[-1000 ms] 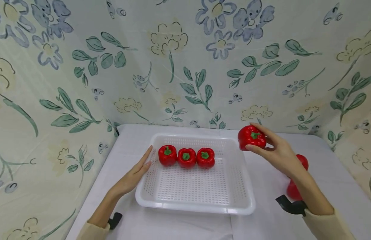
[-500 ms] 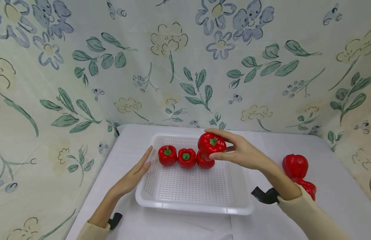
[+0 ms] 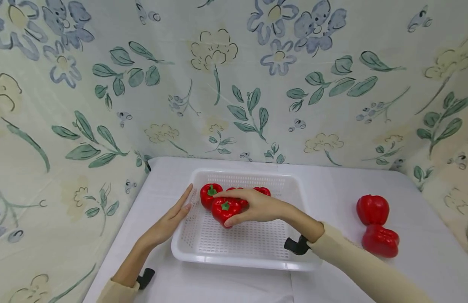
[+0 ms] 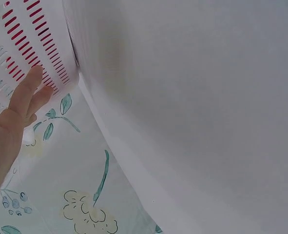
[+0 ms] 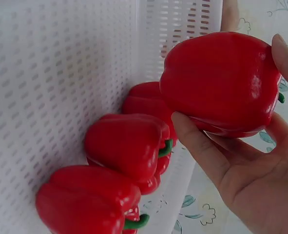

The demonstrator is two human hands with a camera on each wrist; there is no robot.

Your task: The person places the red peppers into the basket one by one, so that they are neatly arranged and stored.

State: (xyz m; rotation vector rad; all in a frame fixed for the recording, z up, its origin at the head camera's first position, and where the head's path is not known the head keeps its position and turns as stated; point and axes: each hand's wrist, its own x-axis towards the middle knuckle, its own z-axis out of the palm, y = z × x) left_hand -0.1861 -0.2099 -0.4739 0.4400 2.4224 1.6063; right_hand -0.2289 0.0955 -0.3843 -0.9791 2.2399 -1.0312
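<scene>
My right hand (image 3: 258,205) grips a red bell pepper (image 5: 221,83) between thumb and fingers, over the left part of the white plastic basket (image 3: 241,263). Three more red peppers stand in a row along the basket's far side. The leftmost pepper (image 3: 210,194) shows beside the held one; in the head view the hand partly covers the other two. From the right wrist view the row's middle pepper (image 5: 126,144) and its green stem are plain. My left hand (image 3: 167,223), fingers straight, rests against the basket's left outer wall (image 4: 36,44).
On the white-covered table (image 3: 344,189) right of the basket lie two red peppers, an upright one (image 3: 373,209) and one on its side (image 3: 380,240). A floral cloth (image 3: 234,84) hangs behind the table and at both sides.
My right hand has carried the held pepper leftward from beyond the basket's right rim to above its left part, and lower. The two peppers on the right are uncovered. My left hand stays put.
</scene>
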